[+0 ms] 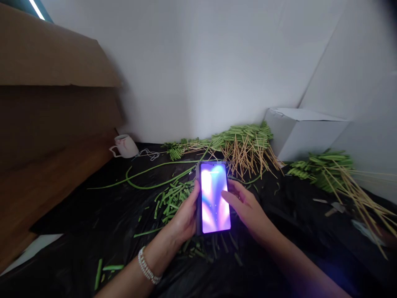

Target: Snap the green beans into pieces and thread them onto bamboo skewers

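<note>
Smartphone held over a black plastic sheet, head view. The smartphone (216, 198), its screen lit in violet, blue and white, stands lengthwise at the centre of the work area, above a scatter of cut green stem pieces (173, 200). The left hand (185, 215) (a beaded bracelet (148, 267) circles its wrist) grips the left edge of the smartphone, thumb along the side. The right hand (245, 205) is partly curled at the right edge, its thumb over the screen; whether that thumb touches the glass cannot be told. Long green stems (151, 169) curve across the black plastic sheet (102, 215) beyond the left hand. Behind the smartphone lies a pile of skewered green stems (245, 138), the thin sticks pointing toward the viewer; a second skewered bundle (331, 169) lies at right, near a white box (302, 128). A mug (125, 146) stands at left, beside a white cord (149, 154) and near a cardboard box (56, 62).
</note>
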Tool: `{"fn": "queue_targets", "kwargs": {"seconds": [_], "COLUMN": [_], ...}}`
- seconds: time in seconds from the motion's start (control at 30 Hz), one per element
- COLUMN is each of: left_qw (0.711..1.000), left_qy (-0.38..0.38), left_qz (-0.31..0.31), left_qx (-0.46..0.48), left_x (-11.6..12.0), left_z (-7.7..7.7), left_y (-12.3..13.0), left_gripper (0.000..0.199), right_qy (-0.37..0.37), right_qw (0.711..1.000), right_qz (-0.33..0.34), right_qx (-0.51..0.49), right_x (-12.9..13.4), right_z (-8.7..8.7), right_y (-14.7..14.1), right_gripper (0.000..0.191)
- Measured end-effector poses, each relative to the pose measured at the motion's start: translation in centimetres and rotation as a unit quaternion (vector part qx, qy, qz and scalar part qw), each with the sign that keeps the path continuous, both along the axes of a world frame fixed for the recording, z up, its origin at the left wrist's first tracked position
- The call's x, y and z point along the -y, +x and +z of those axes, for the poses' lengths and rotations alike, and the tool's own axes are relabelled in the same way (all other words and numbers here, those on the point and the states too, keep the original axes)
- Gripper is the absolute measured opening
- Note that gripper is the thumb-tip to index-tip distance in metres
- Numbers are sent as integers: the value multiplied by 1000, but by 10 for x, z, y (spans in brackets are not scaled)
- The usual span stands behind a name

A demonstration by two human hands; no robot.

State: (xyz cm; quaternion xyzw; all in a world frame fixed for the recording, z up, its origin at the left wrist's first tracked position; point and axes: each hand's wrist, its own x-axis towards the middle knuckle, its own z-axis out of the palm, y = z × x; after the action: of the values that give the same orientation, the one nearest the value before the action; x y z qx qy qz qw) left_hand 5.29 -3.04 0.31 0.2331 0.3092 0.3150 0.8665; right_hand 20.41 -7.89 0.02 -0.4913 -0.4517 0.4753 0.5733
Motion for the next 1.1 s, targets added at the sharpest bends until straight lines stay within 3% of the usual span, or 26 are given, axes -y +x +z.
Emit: {"fn": "queue_targets", "kwargs": {"seconds": [0.2, 0.43, 0.6, 0.8, 0.97, 1.1], "left_qw": [1000, 1000, 1000, 1000, 999, 999], "left_qy": [12, 17, 13, 14, 26, 26], "left_qz": [15, 6, 16, 16, 19, 18], "left_qx": [-5, 14, -2, 2, 8, 20], "left_x": [3, 3, 1, 0, 0, -1], "left_z": [0, 2, 0, 3, 3, 1], "left_y": [0, 1, -1, -2, -2, -3], "left_gripper": [63, 63, 62, 62, 62, 64], "right_qy": [25, 52, 63, 89, 87, 76], "right_qw": [997, 985, 996, 996, 995, 990], "right_qz": [-35, -74, -32, 5, -12, -42], "right_qx": [65, 148, 60, 14, 36, 113], "right_x": [-2, -5, -7, -10, -8, -4], "right_z": [-7, -19, -18, -20, -19, -23], "right_y": [-12, -15, -8, -1, -4, -7], "right_gripper": [58, 62, 49, 48, 50, 56]}}
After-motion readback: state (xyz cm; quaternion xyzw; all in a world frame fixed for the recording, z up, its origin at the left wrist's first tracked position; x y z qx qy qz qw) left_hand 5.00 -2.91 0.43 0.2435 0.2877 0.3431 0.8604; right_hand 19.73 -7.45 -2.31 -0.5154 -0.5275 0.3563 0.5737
